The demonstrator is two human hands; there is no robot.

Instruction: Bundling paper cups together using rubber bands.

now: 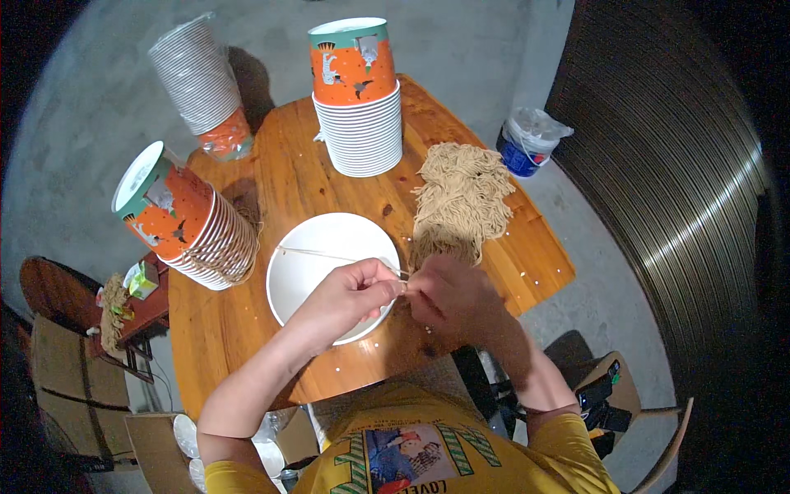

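Observation:
My left hand and my right hand meet fingertip to fingertip over the right rim of a white round dish. Both pinch a thin beige cord, whose loose length trails left across the dish. Just beyond my right hand lies a heap of beige cords. To the left leans a stack of paper buckets, orange and green at the end, with brown cords draped around its rims. A second bucket stack stands upright at the far middle of the wooden table.
A plastic-wrapped bucket stack stands at the table's far left. A blue pail with a plastic bag sits on the floor beyond the right edge. Cardboard boxes and a side table are at left, a chair at lower right.

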